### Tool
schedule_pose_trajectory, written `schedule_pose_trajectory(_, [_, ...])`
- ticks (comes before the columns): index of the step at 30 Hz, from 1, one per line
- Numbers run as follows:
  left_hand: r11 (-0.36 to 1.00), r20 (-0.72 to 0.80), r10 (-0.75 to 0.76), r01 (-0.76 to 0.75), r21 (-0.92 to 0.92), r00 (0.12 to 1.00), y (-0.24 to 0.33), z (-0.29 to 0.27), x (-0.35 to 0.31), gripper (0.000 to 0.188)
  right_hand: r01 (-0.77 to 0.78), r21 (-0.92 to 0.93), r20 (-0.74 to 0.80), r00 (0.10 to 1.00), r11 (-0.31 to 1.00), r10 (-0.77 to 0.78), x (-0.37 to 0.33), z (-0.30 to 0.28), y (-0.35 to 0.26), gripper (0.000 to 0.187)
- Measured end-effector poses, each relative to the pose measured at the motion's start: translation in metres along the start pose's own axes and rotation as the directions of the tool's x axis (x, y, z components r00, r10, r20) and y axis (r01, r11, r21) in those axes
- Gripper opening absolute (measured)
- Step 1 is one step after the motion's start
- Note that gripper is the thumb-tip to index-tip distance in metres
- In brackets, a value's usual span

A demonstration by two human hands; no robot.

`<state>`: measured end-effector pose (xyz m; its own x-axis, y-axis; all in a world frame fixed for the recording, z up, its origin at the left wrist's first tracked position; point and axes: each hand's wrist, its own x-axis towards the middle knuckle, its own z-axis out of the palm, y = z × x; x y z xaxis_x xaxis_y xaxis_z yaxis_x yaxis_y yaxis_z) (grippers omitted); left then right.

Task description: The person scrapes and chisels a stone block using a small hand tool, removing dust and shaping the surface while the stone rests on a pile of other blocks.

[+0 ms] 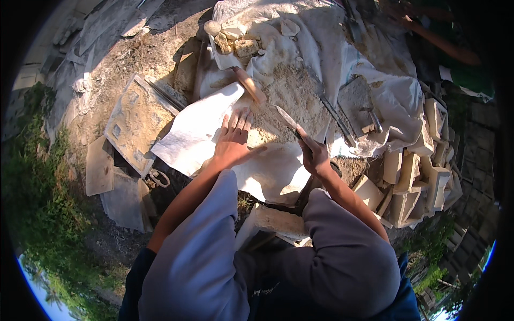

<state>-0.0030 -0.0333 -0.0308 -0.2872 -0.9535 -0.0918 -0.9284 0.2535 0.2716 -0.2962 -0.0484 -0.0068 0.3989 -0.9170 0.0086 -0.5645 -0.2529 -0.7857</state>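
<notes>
My left hand [234, 141] lies palm down with fingers spread on a white woven sack [187, 134], at the edge of a patch of pale sandy dust [294, 96]. My right hand [315, 155] is closed round the handle of a narrow pointed blade [286, 116], whose tip points up and left over the dust. Just beyond my left fingertips lies a reddish-brown wooden piece [249, 85], touching neither hand. A long dark metal bar [337, 119] rests on the cloth to the right of the blade.
Cut pale blocks [412, 187] are heaped at the right. A flat dusty slab [140, 120] leans at the left, above thinner slabs [126, 200]. A hammer-like tool [373, 119] rests on a grey slab. Another block [278, 220] sits between my knees. Another person's arm [450, 47] shows top right.
</notes>
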Motion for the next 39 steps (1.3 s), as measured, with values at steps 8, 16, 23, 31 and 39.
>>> schedule_pose_trajectory(8, [0.920, -0.039, 0.068, -0.047, 0.388, 0.997, -0.024, 0.024, -0.014, 0.132, -0.105, -0.074, 0.148, 0.982, 0.992, 0.115, 0.010, -0.005, -0.009, 0.056])
schedule_pose_trajectory(16, [0.998, 0.026, 0.035, -0.036, 0.043, 0.999, -0.007, 0.009, -0.004, 0.131, -0.114, -0.173, 0.180, 0.973, 0.978, 0.146, -0.023, 0.000, 0.020, 0.057])
schedule_pose_trajectory(23, [0.999, 0.077, 0.026, -0.028, 0.030, 0.997, -0.001, -0.001, -0.001, 0.131, -0.158, -0.036, -0.032, 0.987, 0.987, 0.157, -0.021, -0.010, -0.006, 0.053])
schedule_pose_trajectory(31, [0.945, -0.025, 0.077, -0.065, 0.320, 0.997, -0.023, 0.019, -0.008, 0.138, -0.148, -0.142, 0.169, 0.971, 0.979, 0.172, -0.007, -0.010, -0.002, 0.051])
schedule_pose_trajectory(39, [0.999, 0.014, 0.036, -0.036, 0.000, 0.999, -0.002, 0.003, 0.000, 0.132, -0.172, -0.285, 0.180, 0.957, 0.943, 0.229, -0.031, -0.013, 0.019, 0.050])
